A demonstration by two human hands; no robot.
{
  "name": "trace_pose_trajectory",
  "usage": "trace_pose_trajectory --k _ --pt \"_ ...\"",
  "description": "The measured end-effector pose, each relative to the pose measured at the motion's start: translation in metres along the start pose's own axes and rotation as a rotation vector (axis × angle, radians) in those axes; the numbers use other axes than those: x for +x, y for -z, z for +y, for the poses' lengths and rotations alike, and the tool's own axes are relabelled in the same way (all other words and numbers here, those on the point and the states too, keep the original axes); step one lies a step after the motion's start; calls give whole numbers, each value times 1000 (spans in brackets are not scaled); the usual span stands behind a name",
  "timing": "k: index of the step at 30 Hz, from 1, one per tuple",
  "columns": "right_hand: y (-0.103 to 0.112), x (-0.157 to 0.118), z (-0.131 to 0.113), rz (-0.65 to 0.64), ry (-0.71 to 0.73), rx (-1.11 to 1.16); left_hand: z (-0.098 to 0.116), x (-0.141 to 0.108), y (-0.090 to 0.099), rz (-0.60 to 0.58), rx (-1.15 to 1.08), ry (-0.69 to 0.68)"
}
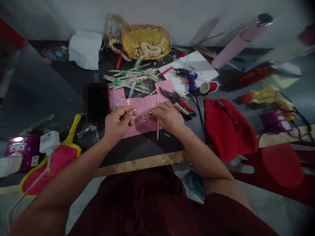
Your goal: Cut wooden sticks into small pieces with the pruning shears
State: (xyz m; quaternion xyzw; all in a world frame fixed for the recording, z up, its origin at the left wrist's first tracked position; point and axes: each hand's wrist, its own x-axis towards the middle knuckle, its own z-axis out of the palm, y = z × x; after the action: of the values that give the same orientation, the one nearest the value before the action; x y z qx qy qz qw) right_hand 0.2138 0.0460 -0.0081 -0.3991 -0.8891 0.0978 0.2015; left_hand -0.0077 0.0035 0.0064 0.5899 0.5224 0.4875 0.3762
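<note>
My left hand [118,122] pinches a short piece of wooden stick [134,110] between thumb and forefinger, over a pink paper sheet [137,130]. Beside it, a small pile of cut stick pieces [145,116] lies on the paper. My right hand [169,118] is at the right side of this pile, its fingers bent and close together; what they hold, if anything, is hidden. A longer chopstick [157,132] runs under the right hand, its lower end past the paper's edge. Pruning shears [180,104] with red and black handles lie just beyond the right hand.
Behind the paper are several wrapped chopsticks [133,80], a wicker basket [125,37] and a blue glue gun [188,78]. A phone [97,102] lies left. Red thread [213,87], red cloth [226,131] and a pink bottle [236,49] stand or lie right. A power adapter [24,152] is front left.
</note>
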Motion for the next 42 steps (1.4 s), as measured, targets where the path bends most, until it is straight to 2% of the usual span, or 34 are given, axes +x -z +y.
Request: trace_pose_trajectory --k 4,10,16,19,28,33,42 --pt "-3 1 -7 -4 -14 -90 1 1 -1 -19 -75 105" --pt "-6 1 -1 9 -14 -45 2 0 0 -40 -89 148" --pt "3 -1 11 161 -55 13 0 1 -1 -68 -202 214" --pt "9 -2 14 193 -102 15 -1 2 -3 -65 -278 245" --pt "2 -4 16 101 -49 -16 -3 6 -4 -13 -394 270" --pt "-3 -3 9 55 -70 -62 -1 5 -4 -48 -420 301" --pt "-4 1 6 56 -90 4 0 5 -7 -60 -414 334"
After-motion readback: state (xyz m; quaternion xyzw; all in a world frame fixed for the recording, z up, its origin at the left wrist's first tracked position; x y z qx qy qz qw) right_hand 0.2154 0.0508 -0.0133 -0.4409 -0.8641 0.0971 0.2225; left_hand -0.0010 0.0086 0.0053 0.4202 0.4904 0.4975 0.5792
